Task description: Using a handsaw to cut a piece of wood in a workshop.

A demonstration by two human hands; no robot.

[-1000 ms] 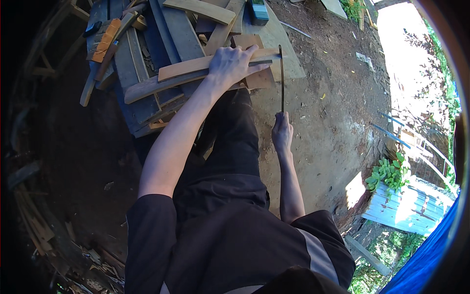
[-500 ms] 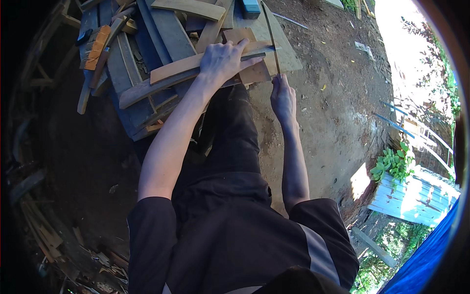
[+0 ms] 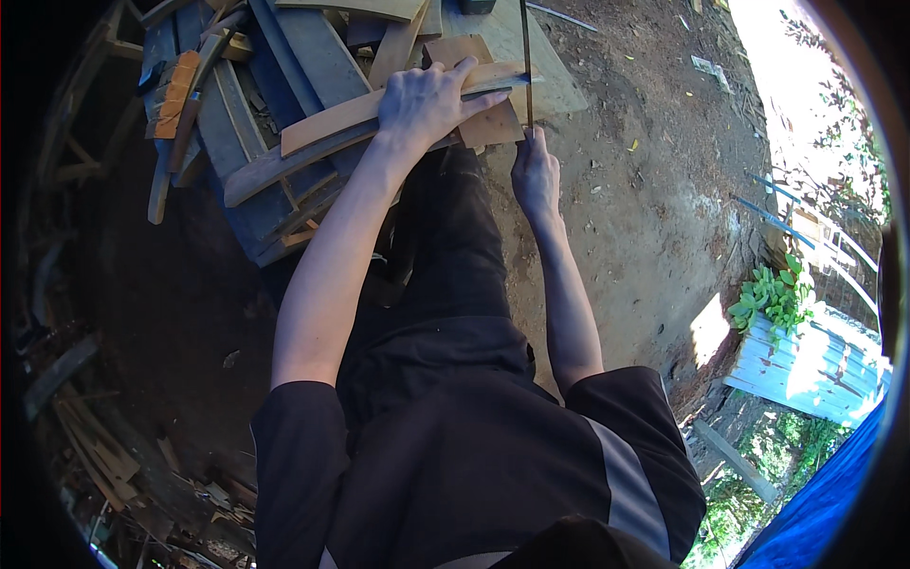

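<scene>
Across the workbench of boards lies a curved light wooden strip (image 3: 332, 125), with a darker curved strip (image 3: 275, 176) along its near side. My left hand (image 3: 422, 106) presses down and grips the light strip, thumb and forefinger pointing right. A small flat board (image 3: 495, 125) sits under the strips near their right end. My right hand (image 3: 536, 180) is closed around the handle of a hand saw (image 3: 528, 62). Its thin blade shows edge-on, upright in the view, at the strip's right end; the handle is mostly hidden in my fist.
Loose planks (image 3: 318, 57) cover the bench. At its left lies an orange-wrapped piece (image 3: 177, 95) beside a dark-handled tool. Wood scraps (image 3: 104, 446) are heaped at lower left. Bare dirt ground (image 3: 626, 218) stretches right, toward a leafy plant (image 3: 779, 299) and a pale corrugated sheet (image 3: 806, 368).
My right hand and the saw have moved slightly away from my body and left, and the blade has swung more upright. My left hand still holds the strip.
</scene>
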